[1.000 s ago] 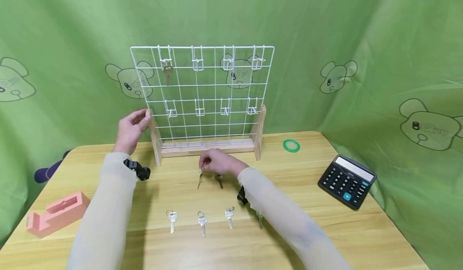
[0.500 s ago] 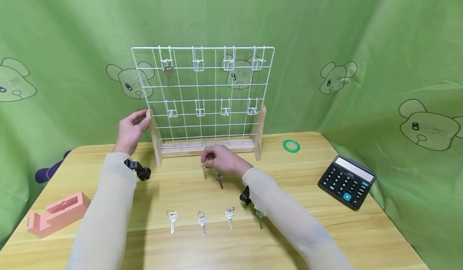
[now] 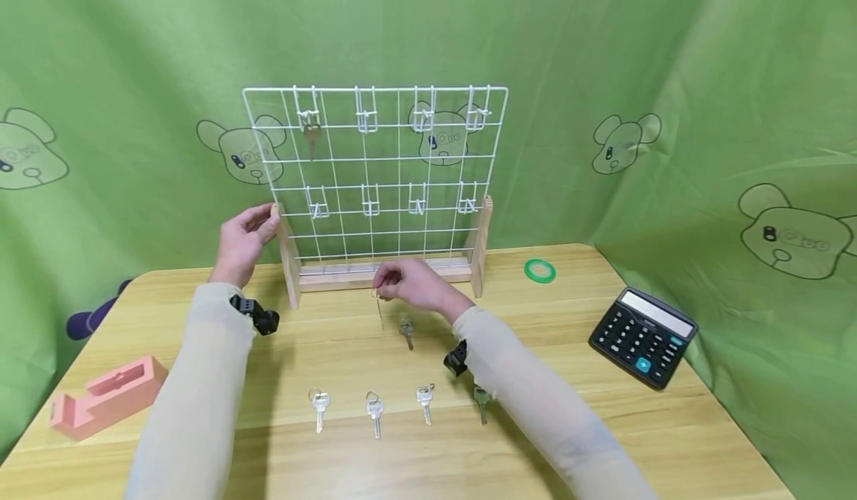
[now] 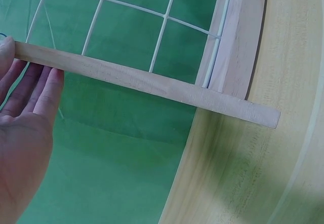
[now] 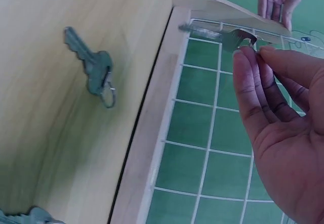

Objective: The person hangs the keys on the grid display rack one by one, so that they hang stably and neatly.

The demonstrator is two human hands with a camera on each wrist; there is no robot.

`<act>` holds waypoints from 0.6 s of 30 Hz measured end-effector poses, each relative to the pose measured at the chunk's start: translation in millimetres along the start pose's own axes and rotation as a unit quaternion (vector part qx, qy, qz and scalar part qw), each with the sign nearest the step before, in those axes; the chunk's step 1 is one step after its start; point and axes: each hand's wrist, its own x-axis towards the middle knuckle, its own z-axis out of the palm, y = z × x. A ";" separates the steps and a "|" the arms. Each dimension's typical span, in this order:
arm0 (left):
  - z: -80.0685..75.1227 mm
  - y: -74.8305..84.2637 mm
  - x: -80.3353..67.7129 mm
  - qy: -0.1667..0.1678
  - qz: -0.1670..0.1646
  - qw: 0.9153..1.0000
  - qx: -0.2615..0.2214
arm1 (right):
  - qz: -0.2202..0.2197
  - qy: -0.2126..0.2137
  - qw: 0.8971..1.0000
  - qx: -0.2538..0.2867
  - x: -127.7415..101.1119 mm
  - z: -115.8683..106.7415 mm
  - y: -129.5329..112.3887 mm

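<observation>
My left hand (image 3: 241, 243) grips the top of the left wooden side post (image 4: 152, 84) of a white wire grid rack (image 3: 385, 283), thumb on one side and fingers on the other. My right hand (image 3: 411, 286) pinches a key (image 5: 215, 33) by its ring, and the key hangs edge-on over the table before the rack's base. Another key (image 3: 407, 332) lies just below that hand. In front, a row of keys includes a left one (image 3: 320, 403), a middle one (image 3: 375, 408) and a greenish one (image 3: 483, 403) beside the right sleeve. One key (image 3: 311, 140) hangs from the upper left hook.
Several white hooks sit on the grid in two rows. A green tape roll (image 3: 539, 270) and a black calculator (image 3: 643, 338) lie to the right. At the left edge stands a pink tape dispenser (image 3: 110, 396). Green cloth (image 3: 549, 39) surrounds the table.
My right hand has risen slightly toward the rack, lifting the pinched key, which has turned as it dangles. The left hand stays on the post.
</observation>
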 end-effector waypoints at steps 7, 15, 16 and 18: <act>-0.7 0.8 -0.3 -0.002 -0.005 1.000 -0.030 | -0.018 0.013 1.000 -0.013 -3.4 -11.8 -15.5; -0.8 0.9 0.6 0.001 -0.005 1.000 -0.027 | -0.043 0.039 0.998 -0.022 -6.0 -24.6 -35.5; -0.9 0.8 0.5 0.001 -0.005 1.000 -0.023 | -0.044 0.040 0.998 -0.026 -6.3 -25.4 -37.7; -1.3 0.5 -0.1 0.001 -0.007 1.000 -0.022 | -0.049 0.040 0.997 -0.034 -6.9 -26.4 -42.2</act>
